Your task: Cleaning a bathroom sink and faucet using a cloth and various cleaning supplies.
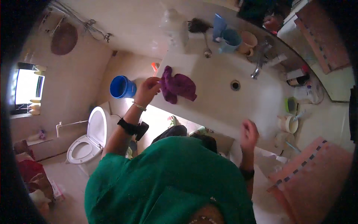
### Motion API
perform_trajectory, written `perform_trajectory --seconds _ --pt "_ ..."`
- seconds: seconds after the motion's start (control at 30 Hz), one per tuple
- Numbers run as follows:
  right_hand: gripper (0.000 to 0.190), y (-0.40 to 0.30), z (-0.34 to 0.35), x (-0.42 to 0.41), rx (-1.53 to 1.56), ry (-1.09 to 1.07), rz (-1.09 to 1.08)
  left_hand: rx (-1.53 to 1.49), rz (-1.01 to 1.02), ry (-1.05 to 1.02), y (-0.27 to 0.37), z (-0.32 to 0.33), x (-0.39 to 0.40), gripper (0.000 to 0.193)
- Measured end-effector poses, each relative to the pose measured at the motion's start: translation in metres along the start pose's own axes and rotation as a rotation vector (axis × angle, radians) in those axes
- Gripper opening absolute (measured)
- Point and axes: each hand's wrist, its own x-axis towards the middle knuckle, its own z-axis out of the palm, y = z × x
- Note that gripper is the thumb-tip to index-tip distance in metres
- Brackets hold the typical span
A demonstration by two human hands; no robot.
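Observation:
A crumpled purple cloth [179, 85] lies on the white rim at the left end of the washbasin [221, 98]. The fingertips of my left hand [149, 87] meet the cloth's left edge. Whether they pinch it is hard to make out. My right hand [249, 134] is blurred above the basin's near right edge, its fingers loosely bent, and nothing shows in it. Between the hands and the back wall, the drain hole [235, 85] is visible, with a chrome faucet [258, 65] behind it.
Along the basin's back stand a brush [197, 25], a blue cup [231, 37] and a peach mug [248, 40]. A white cup [289, 124] and a green sponge [291, 105] are at the right. On the floor at left are a blue bucket [121, 87] and a toilet [84, 151].

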Motion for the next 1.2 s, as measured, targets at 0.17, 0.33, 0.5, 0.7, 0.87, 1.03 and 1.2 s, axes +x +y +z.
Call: perform_trajectory --seconds 0.17,0.33,0.5,0.7,0.87,1.03,1.2 --pt "0.047 -0.121 0.138 0.105 -0.085 -0.348 -0.581 -0.036 -0.031 0.104 -0.026 -0.049 -0.013 0.023" --pt "0.041 -0.112 0.241 0.119 -0.184 -0.443 -0.762 0.003 -0.029 0.095 -0.076 -0.11 -0.03 0.022" --pt "0.034 -0.109 0.263 0.16 -0.046 -0.262 -0.578 -0.16 -0.129 0.275 -0.138 -0.18 -0.068 0.021" --pt "0.03 -0.1 0.284 0.177 -0.326 -0.16 -0.532 -0.345 -0.309 0.33 -0.154 -0.2 -0.072 0.021" --pt "0.018 -0.14 0.304 0.086 -0.133 -0.41 -0.559 -0.297 -0.337 0.225 -0.164 -0.201 -0.067 0.022" --pt "0.021 -0.156 0.291 0.037 0.179 -0.62 -0.44 -0.274 -0.244 0.135 -0.141 -0.194 -0.036 0.023" --pt "0.033 -0.153 0.245 0.009 0.539 -0.483 0.148 -0.27 -0.206 0.101 -0.138 -0.199 -0.017 0.023"
